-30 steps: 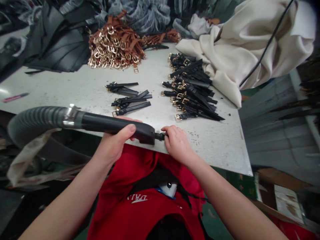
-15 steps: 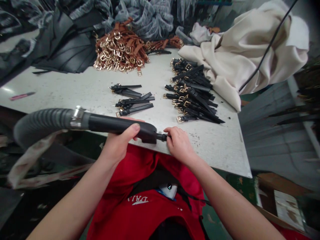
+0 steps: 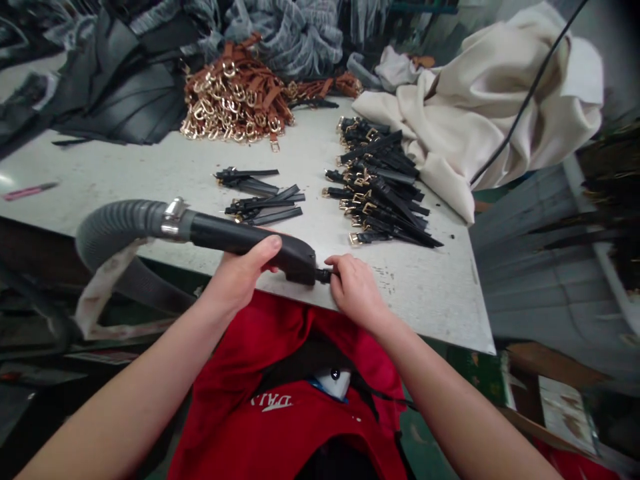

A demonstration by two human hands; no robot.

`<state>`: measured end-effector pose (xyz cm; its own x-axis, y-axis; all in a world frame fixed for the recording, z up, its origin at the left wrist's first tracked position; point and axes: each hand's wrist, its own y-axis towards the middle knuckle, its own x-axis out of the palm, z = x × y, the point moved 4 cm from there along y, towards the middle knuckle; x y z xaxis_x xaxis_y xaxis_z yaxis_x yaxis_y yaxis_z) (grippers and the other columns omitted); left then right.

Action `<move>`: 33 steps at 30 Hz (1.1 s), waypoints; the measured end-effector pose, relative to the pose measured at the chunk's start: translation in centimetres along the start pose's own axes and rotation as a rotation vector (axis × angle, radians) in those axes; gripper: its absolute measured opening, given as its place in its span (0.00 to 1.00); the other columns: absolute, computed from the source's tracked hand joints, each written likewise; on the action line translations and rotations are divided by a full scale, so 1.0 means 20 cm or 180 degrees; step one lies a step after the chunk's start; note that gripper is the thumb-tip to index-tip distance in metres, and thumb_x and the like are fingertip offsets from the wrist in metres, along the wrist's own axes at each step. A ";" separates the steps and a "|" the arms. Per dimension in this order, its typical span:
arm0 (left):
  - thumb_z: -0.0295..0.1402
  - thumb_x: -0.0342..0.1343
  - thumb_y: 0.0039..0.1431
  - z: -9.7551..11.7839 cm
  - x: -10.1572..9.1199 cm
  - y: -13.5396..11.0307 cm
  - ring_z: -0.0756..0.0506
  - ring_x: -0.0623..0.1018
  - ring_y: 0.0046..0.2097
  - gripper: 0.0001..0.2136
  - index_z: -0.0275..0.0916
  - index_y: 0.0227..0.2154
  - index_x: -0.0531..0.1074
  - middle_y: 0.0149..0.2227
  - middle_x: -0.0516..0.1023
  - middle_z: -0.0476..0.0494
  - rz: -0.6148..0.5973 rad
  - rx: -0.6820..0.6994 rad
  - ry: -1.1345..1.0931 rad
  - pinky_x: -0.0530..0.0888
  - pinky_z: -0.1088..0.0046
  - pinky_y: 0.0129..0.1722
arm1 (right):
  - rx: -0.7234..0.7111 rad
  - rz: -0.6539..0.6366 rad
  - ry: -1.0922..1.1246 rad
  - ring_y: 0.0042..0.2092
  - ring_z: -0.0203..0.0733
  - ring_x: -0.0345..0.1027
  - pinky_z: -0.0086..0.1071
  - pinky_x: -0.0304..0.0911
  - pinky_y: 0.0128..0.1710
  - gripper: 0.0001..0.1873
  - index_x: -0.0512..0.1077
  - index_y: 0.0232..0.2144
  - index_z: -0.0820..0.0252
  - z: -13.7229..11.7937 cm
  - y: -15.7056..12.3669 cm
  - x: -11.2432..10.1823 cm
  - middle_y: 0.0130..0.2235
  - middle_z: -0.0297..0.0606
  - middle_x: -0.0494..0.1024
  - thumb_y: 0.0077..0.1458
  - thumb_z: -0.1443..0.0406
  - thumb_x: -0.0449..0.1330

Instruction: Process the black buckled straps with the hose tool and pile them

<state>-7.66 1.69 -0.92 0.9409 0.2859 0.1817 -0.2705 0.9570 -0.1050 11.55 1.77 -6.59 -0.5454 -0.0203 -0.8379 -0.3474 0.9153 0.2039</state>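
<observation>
My left hand is wrapped round a black tool handle that hangs off a ribbed grey hose with a metal clamp. The tool's small tip points right, over the table's near edge. There my right hand is closed, its fingers pinched at the tip; what they hold is hidden. A little beyond lie a few black straps and a bigger heap of black straps with gold buckles.
The grey table ends at the right in a sharp corner. A pile of brown buckled straps sits at the back, cream cloth with a black cable at back right, dark sheets at back left, and a pink pen at far left.
The hose has swung inward and bends more sharply at the left. Both hands stay on the tool at the table edge, shifted slightly.
</observation>
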 end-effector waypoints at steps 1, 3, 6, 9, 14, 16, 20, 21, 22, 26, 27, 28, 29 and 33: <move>0.38 0.69 0.38 0.00 -0.01 0.00 0.47 0.74 0.27 0.15 0.37 0.28 0.75 0.26 0.77 0.46 0.0100 0.0011 -0.0042 0.67 0.75 0.21 | -0.0007 -0.0004 -0.0003 0.41 0.50 0.67 0.41 0.59 0.42 0.18 0.71 0.45 0.60 0.00 0.00 0.00 0.39 0.46 0.76 0.55 0.72 0.48; 0.38 0.69 0.38 0.00 -0.01 -0.01 0.48 0.73 0.27 0.14 0.37 0.28 0.74 0.27 0.77 0.46 0.0160 0.0100 -0.0080 0.67 0.75 0.21 | -0.0015 -0.0008 -0.0021 0.42 0.50 0.67 0.42 0.58 0.43 0.18 0.71 0.45 0.61 0.00 0.00 0.00 0.39 0.46 0.76 0.55 0.72 0.48; 0.37 0.69 0.39 -0.03 0.04 -0.01 0.47 0.73 0.27 0.14 0.38 0.28 0.74 0.27 0.77 0.47 0.0009 0.0097 -0.0083 0.67 0.75 0.21 | 0.0004 -0.0012 -0.0063 0.42 0.50 0.67 0.42 0.58 0.43 0.18 0.70 0.46 0.62 0.00 0.00 -0.01 0.40 0.47 0.76 0.55 0.72 0.48; 0.38 0.69 0.38 -0.03 0.03 0.00 0.47 0.73 0.27 0.15 0.37 0.28 0.74 0.26 0.76 0.47 0.0039 -0.0057 -0.0175 0.66 0.75 0.21 | 0.0050 -0.0020 -0.0108 0.42 0.50 0.67 0.41 0.58 0.43 0.18 0.71 0.45 0.62 0.00 0.00 -0.01 0.40 0.47 0.76 0.56 0.72 0.48; 0.37 0.69 0.37 0.05 -0.16 -0.02 0.48 0.74 0.27 0.13 0.38 0.26 0.75 0.27 0.79 0.46 0.0489 0.0295 -0.0272 0.66 0.75 0.20 | -0.0007 -0.0106 -0.0196 0.43 0.50 0.67 0.41 0.57 0.43 0.17 0.72 0.44 0.60 -0.01 -0.01 -0.02 0.40 0.46 0.75 0.57 0.73 0.49; 0.36 0.69 0.39 0.05 -0.17 -0.05 0.47 0.75 0.27 0.12 0.39 0.27 0.76 0.28 0.80 0.44 0.0350 0.0376 -0.0139 0.67 0.75 0.21 | -0.0019 -0.0140 -0.0247 0.43 0.50 0.66 0.40 0.57 0.43 0.17 0.73 0.43 0.59 -0.02 -0.01 -0.02 0.40 0.45 0.75 0.57 0.74 0.49; 0.36 0.68 0.42 0.00 -0.07 -0.07 0.48 0.74 0.27 0.11 0.39 0.30 0.77 0.32 0.82 0.45 -0.0157 0.0434 0.0132 0.70 0.73 0.26 | -0.0031 -0.0212 -0.0311 0.43 0.49 0.66 0.39 0.56 0.42 0.17 0.74 0.43 0.58 -0.01 -0.01 -0.02 0.40 0.44 0.75 0.57 0.73 0.49; 0.36 0.67 0.43 0.00 -0.05 -0.06 0.47 0.75 0.28 0.11 0.39 0.31 0.77 0.33 0.82 0.44 -0.0325 0.0417 0.0211 0.71 0.73 0.27 | -0.0037 -0.0234 -0.0319 0.43 0.49 0.66 0.39 0.56 0.42 0.17 0.74 0.43 0.58 -0.01 -0.01 -0.02 0.41 0.44 0.75 0.58 0.73 0.50; 0.37 0.67 0.43 -0.01 -0.03 -0.05 0.47 0.75 0.29 0.12 0.39 0.31 0.77 0.34 0.82 0.44 -0.0464 0.0378 0.0284 0.71 0.72 0.27 | -0.0039 -0.0253 -0.0323 0.43 0.49 0.65 0.39 0.55 0.42 0.17 0.74 0.44 0.58 -0.01 -0.01 -0.02 0.41 0.44 0.75 0.58 0.73 0.50; 0.37 0.67 0.44 0.03 -0.02 -0.02 0.46 0.75 0.29 0.11 0.38 0.31 0.78 0.33 0.81 0.43 -0.0491 0.0312 0.0536 0.69 0.73 0.24 | -0.0017 -0.0293 -0.0303 0.43 0.49 0.65 0.39 0.55 0.42 0.17 0.74 0.44 0.57 -0.01 0.00 -0.03 0.41 0.44 0.75 0.59 0.73 0.49; 0.36 0.67 0.44 0.04 -0.01 -0.02 0.46 0.75 0.29 0.10 0.38 0.31 0.78 0.33 0.81 0.44 -0.0482 0.0356 0.0590 0.69 0.73 0.24 | -0.0023 -0.0292 -0.0296 0.43 0.49 0.65 0.39 0.55 0.42 0.17 0.74 0.44 0.57 -0.01 0.00 -0.03 0.41 0.44 0.74 0.59 0.73 0.49; 0.36 0.67 0.44 0.05 0.00 -0.02 0.46 0.75 0.29 0.10 0.39 0.30 0.78 0.33 0.81 0.44 -0.0498 0.0412 0.0642 0.69 0.73 0.24 | -0.0032 -0.0286 -0.0292 0.43 0.49 0.65 0.39 0.55 0.42 0.17 0.74 0.44 0.58 -0.01 0.00 -0.03 0.41 0.45 0.74 0.58 0.73 0.49; 0.35 0.67 0.44 0.06 0.02 -0.02 0.46 0.75 0.29 0.09 0.39 0.30 0.78 0.33 0.81 0.44 -0.0541 0.0454 0.0686 0.69 0.73 0.24 | -0.0040 -0.0276 -0.0292 0.43 0.49 0.65 0.39 0.55 0.42 0.17 0.74 0.44 0.58 -0.01 0.00 -0.02 0.41 0.45 0.74 0.58 0.73 0.49; 0.37 0.67 0.42 0.04 0.04 -0.01 0.46 0.74 0.27 0.12 0.38 0.30 0.78 0.30 0.80 0.43 -0.0550 0.0262 0.0599 0.69 0.73 0.23 | -0.0040 -0.0249 -0.0304 0.43 0.50 0.65 0.39 0.55 0.42 0.17 0.74 0.43 0.59 -0.01 -0.01 -0.02 0.40 0.45 0.74 0.57 0.73 0.50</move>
<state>-7.06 1.69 0.10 0.9938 0.1111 0.0041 -0.1111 0.9938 -0.0071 11.72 1.64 -6.21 -0.4414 -0.0524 -0.8958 -0.3958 0.9073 0.1419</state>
